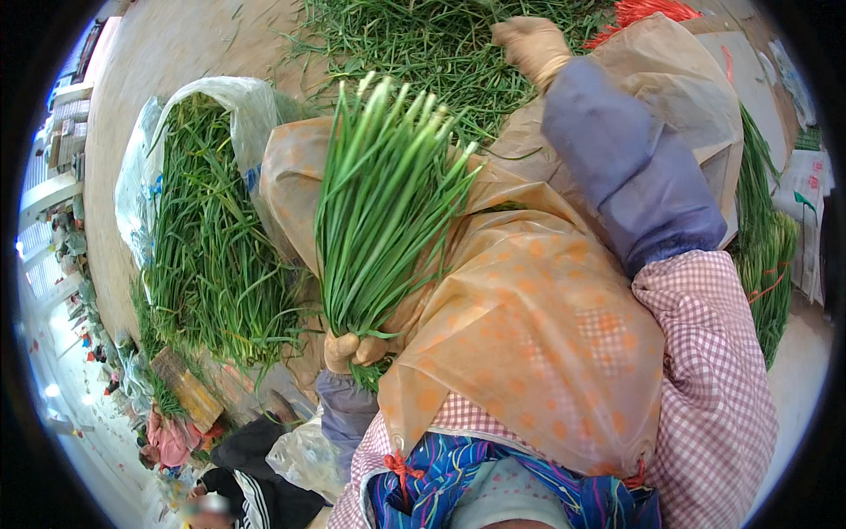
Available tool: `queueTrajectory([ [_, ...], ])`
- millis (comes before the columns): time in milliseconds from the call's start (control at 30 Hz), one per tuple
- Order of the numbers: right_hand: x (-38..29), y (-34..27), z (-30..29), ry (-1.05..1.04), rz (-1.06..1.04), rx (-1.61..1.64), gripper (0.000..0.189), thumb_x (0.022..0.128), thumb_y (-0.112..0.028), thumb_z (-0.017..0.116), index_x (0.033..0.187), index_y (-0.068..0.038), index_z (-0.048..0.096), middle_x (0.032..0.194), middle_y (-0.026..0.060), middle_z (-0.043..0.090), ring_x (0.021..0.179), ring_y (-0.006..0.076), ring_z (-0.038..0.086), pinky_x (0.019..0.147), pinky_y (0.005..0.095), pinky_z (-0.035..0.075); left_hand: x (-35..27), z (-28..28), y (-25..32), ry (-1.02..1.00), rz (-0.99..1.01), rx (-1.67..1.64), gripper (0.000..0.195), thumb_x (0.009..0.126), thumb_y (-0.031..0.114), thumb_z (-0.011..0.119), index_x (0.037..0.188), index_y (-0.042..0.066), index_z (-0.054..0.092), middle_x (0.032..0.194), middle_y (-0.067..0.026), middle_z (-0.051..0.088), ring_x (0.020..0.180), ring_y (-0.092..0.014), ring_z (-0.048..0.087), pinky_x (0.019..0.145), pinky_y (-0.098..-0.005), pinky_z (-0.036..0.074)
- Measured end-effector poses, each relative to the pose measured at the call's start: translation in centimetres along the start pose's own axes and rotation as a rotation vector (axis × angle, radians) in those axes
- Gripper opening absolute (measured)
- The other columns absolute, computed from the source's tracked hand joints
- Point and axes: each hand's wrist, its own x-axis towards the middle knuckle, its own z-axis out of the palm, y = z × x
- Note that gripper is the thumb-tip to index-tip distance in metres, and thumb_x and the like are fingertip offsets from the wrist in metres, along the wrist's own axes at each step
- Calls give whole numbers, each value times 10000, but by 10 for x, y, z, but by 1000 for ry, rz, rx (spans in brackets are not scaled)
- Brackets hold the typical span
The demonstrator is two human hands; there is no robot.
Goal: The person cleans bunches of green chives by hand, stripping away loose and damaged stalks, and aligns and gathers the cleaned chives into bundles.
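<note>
My left hand (353, 349), in a tan glove, grips a bunch of green garlic chives (380, 218) near its leafy lower end. The pale cut stem ends fan out away from me, above the translucent orange-dotted plastic apron (522, 317) over my lap. My right hand (534, 47), gloved too and slightly blurred, is stretched out over a heap of loose green leaves (423, 46) on the floor. Its fingers look curled, but whether they hold anything is unclear.
Left of my knee, an open clear plastic bag (254, 99) holds more chives (205, 231). Red ties (654, 12) lie at the upper right. Tied chive bundles (770, 284) stand at my right beside a white printed sack (803, 211). At lower left sits another person (264, 469) near a wooden board (188, 390).
</note>
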Motion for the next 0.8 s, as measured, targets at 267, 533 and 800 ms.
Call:
queueTrajectory([
  [267,-41,27,43,-712,265,509,503,927,-427,621,1265,-58,568,897,129,659,559,174,571,463,327,455,3,-3,-4,36,29,1,447,869,268,710,1119,-72,560,582,-45,557,404,-86,408,374,-242,302],
  [533,5,70,16,182,257,798,168,872,-200,661,972,-65,654,701,106,603,527,237,569,407,374,408,6,1,-5,35,32,14,426,873,267,706,1099,-67,568,579,-44,554,403,-87,406,374,-243,301],
  [800,3,70,-11,410,178,548,302,897,-290,626,1063,-37,633,1045,169,668,961,315,640,809,429,503,6,3,-5,38,46,23,405,877,266,702,1078,-62,575,577,-43,551,401,-88,404,373,-245,300],
])
